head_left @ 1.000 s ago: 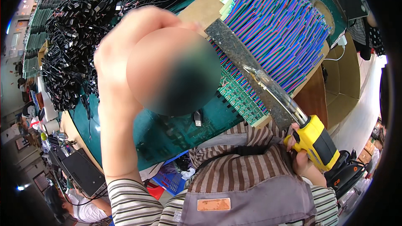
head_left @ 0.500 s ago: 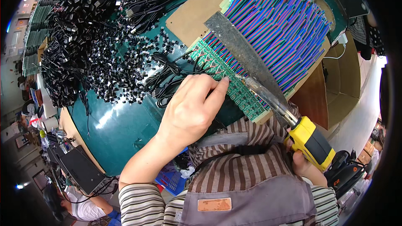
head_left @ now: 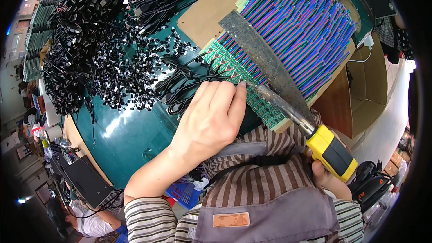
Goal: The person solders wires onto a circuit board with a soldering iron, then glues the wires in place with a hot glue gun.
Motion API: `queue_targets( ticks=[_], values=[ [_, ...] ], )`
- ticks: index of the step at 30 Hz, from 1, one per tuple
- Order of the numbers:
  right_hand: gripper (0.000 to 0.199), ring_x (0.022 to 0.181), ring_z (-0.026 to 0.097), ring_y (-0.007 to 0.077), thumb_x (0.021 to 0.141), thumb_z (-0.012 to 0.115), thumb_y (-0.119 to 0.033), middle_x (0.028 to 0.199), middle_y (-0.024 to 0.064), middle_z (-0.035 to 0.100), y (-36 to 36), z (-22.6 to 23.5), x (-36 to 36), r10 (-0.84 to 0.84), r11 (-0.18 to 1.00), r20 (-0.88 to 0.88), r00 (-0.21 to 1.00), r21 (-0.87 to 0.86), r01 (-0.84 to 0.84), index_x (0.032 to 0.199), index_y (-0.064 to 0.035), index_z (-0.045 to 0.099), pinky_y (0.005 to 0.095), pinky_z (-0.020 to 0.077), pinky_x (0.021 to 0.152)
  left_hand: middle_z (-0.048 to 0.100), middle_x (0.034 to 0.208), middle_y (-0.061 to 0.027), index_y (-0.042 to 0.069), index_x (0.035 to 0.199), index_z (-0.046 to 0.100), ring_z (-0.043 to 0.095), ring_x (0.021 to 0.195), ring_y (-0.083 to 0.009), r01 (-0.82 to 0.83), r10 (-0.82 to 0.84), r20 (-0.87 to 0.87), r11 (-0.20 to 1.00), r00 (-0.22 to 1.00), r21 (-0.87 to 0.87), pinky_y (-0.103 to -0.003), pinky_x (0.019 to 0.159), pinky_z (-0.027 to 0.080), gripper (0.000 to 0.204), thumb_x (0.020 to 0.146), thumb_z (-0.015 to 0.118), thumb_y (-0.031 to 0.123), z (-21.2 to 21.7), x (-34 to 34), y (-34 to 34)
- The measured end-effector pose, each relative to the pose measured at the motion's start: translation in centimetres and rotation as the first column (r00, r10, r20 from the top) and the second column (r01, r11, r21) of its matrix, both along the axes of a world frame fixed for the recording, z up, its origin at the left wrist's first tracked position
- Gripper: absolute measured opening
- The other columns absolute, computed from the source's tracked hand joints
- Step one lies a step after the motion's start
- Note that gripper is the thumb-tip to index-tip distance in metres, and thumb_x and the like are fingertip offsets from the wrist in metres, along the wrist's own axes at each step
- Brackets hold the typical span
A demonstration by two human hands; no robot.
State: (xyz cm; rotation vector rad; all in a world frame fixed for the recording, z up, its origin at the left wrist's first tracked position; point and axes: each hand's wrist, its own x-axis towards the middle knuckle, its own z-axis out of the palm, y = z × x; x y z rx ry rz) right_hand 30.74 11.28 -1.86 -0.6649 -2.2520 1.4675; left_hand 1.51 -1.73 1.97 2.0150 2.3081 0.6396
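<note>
My left hand (head_left: 208, 116) is closed in a pinch at the edge of a green circuit board panel (head_left: 265, 110), on what looks like the wire end of a black cable; the fingers partly hide it. In my right hand (head_left: 323, 174) is a yellow and black soldering gun (head_left: 334, 152). Its tip meets the board close to my left fingertips. Short red and white wire ends are joined to pads along the panel. Across the panel's far side lies a flat grey metal bar (head_left: 263, 56), over rows of blue, red, green and black wires (head_left: 299, 27).
A heap of black cables (head_left: 76, 49) and small connectors (head_left: 126, 72) covers the green table (head_left: 130, 148) at left. Brown board (head_left: 202, 18) lies beneath the panel. An open cardboard box (head_left: 371, 81) stands at right. Another person (head_left: 96, 220) sits at lower left.
The soldering gun has shifted slightly left and down, its tip now nearer my left fingertips. My left hand has turned slightly, still pinched at the board.
</note>
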Motion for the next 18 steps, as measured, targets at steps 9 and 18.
queue_targets(
  ticks=[9,18],
  values=[
    [0.046,0.080,0.062,0.0288,0.086,0.061,-0.045,0.090,0.0136,0.064,0.3,0.8,1.1,-0.015,1.000,0.075,0.997,-0.013,0.016,0.095,0.0004,0.066,0.0371,0.0494,0.071,0.056,0.085,-0.0101,-0.008,0.107,0.066,0.056,0.074,-0.0233,0.004,-0.004,0.000,1.000,1.000,0.008,-0.033,0.064,0.047,0.034,0.073,0.065,-0.002,0.0,-0.1,-0.1],
    [0.040,0.070,0.059,0.0244,0.088,0.062,-0.042,0.073,0.0069,0.060,0.2,0.9,0.1,-0.048,0.996,-0.040,0.998,-0.074,0.044,0.085,-0.0020,0.064,0.0347,0.0479,0.068,0.058,0.080,-0.0076,-0.002,0.100,0.069,0.058,0.069,-0.0228,-0.042,0.034,0.070,0.993,0.997,0.108,-0.033,0.059,0.048,0.028,0.072,0.071,-0.003,-0.6,-0.1,0.1]
  ],
)
